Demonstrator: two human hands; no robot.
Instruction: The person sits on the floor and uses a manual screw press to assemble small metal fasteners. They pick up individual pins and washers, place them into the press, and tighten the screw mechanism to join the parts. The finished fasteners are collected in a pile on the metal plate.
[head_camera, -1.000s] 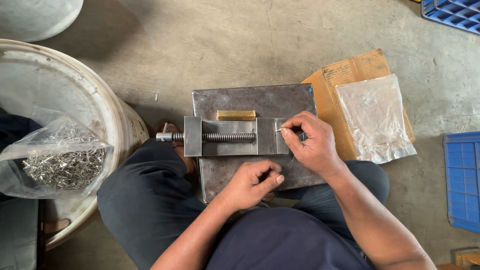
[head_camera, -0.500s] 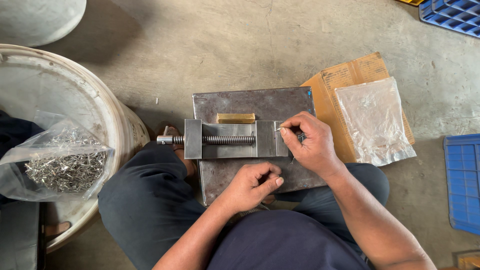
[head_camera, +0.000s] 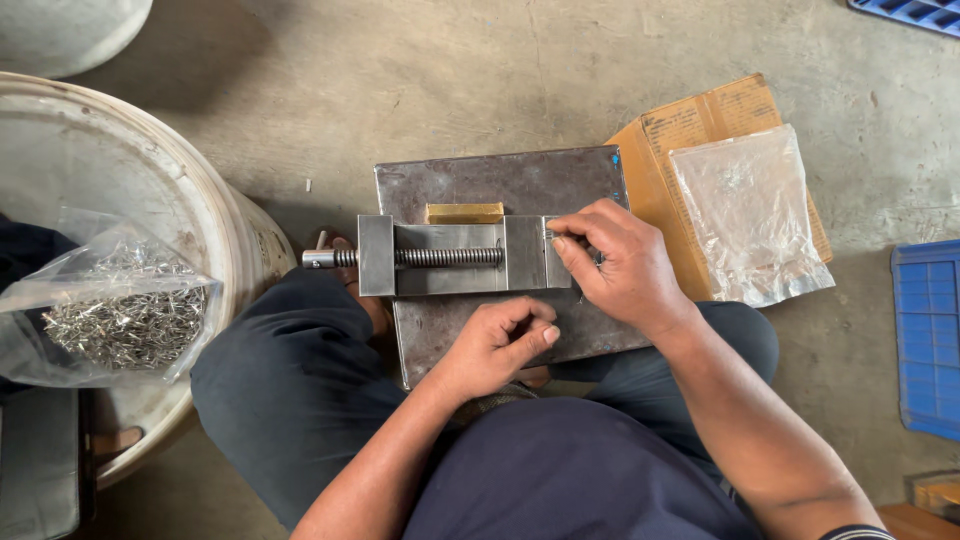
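A small steel vise (head_camera: 450, 257) with a threaded screw lies across a dark metal plate (head_camera: 500, 185) resting on my lap. A short brass block (head_camera: 465, 213) lies on the plate just behind the vise. My right hand (head_camera: 615, 265) pinches a small metal piece at the vise's right jaw. My left hand (head_camera: 495, 345) is curled loosely on the plate's front edge, its fingers closed; whether it holds anything cannot be seen.
A clear bag of small shiny metal parts (head_camera: 110, 310) sits in a large white bucket (head_camera: 215, 210) on my left. A clear plastic bag (head_camera: 750, 215) lies on flattened cardboard (head_camera: 665, 140) at right. A blue crate (head_camera: 930, 340) stands at the far right on the concrete floor.
Both hands stay nearly still; the right fingers shift slightly at the vise jaw.
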